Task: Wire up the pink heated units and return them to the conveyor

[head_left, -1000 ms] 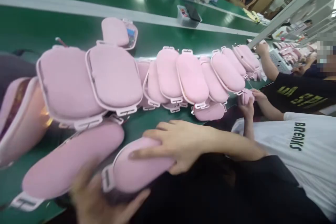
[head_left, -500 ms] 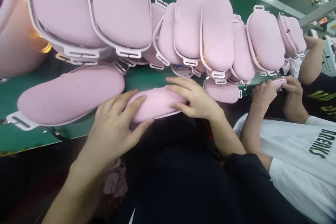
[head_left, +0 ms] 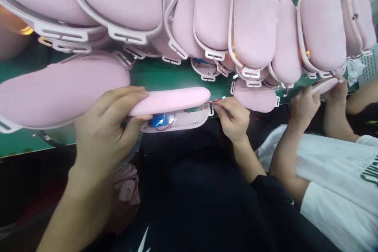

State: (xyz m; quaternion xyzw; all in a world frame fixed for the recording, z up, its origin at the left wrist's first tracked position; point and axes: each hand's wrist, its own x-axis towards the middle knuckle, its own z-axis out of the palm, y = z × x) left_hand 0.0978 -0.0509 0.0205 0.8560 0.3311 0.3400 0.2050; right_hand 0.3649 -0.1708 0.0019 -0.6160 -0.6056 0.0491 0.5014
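Observation:
My left hand is closed on the left end of a pink padded cover, holding it tilted up. Under it shows an open pale pink shell with a blue battery pack, thin wires and part of a green circuit board. At the cover's right end, my right hand pinches a red and black wire lead with a small white connector. Beside my left hand lies a larger pink padded piece with a slotted tab.
Pink padded units with slotted tabs stand in a row along the green table. A small pink unit lies right of my right hand. Further right, a co-worker's hands hold another pink piece. Crumpled pink cloth is below the table edge.
The pink cover, earlier lying closed under both hands, is now lifted, exposing the shell's inside. My right hand has left the cover's top and moved right to the wire lead.

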